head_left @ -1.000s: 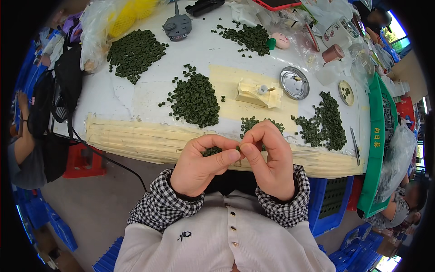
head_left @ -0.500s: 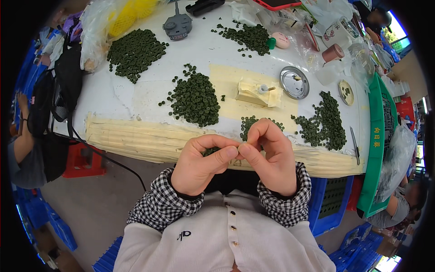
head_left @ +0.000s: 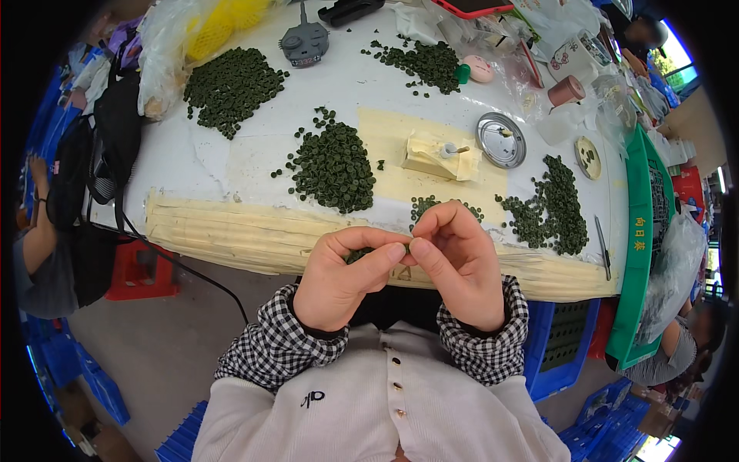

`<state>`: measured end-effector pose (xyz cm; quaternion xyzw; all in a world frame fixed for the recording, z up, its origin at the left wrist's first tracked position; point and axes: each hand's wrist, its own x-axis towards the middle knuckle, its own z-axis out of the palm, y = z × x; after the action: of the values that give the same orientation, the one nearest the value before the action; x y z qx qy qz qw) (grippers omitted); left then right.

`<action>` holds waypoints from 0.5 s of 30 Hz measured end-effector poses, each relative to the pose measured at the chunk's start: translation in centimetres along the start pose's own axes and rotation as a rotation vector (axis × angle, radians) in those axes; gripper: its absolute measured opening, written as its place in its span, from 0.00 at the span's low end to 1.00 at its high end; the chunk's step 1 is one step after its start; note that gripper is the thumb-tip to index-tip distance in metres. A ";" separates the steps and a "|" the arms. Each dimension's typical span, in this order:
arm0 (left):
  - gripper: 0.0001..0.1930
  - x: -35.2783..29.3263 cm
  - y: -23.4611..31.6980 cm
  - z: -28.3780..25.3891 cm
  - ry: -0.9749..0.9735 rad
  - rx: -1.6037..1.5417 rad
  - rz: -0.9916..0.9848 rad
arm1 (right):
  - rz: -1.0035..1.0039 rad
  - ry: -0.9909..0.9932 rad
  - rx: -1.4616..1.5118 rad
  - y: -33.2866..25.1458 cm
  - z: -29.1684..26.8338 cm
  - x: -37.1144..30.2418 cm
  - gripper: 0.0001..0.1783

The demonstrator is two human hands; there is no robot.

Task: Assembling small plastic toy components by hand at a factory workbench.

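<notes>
My left hand (head_left: 331,281) is closed in a pinch, with a small dark green wheel (head_left: 407,248) at its thumb tip. More green wheels (head_left: 359,254) show inside its curled fingers. Against it, my right hand (head_left: 466,281) bends thumb and forefinger together at the same spot, and a tiny dark bit shows by the forefinger tip. Both hands meet over the table's front edge. Just beyond them lie small green wheels (head_left: 423,205) in rows, partly hidden by the right fingers. A large heap of green wheels (head_left: 336,169) lies ahead to the left.
More green heaps lie at far left (head_left: 232,88), at the back (head_left: 431,65) and at right (head_left: 556,208). A taped block (head_left: 423,158) and a round metal lid (head_left: 500,140) stand mid-table. A grey model turret (head_left: 304,45) is behind; a green crate (head_left: 639,254) borders the right.
The fingertips have shifted slightly, and the small green wheel between the thumbs shows more clearly. My right forefinger has straightened a little toward the left. The table's contents are otherwise unchanged.
</notes>
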<state>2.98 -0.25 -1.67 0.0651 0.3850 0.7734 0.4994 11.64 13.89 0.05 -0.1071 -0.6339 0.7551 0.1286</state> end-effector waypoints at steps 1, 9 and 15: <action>0.07 0.0 -0.1 0.1 0.007 0.006 0.007 | -0.022 0.012 -0.064 0.2 -0.2 -0.1 0.08; 0.07 0.0 -0.6 0.2 0.061 0.021 0.059 | -0.188 0.123 -0.311 0.4 0.1 -0.2 0.06; 0.07 0.2 -0.6 0.4 0.087 -0.041 0.073 | -0.538 0.174 -0.669 0.4 0.0 0.1 0.09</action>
<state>3.56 0.22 -1.87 0.0351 0.3879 0.8010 0.4547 11.50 13.82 -0.33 -0.0371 -0.8356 0.4360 0.3319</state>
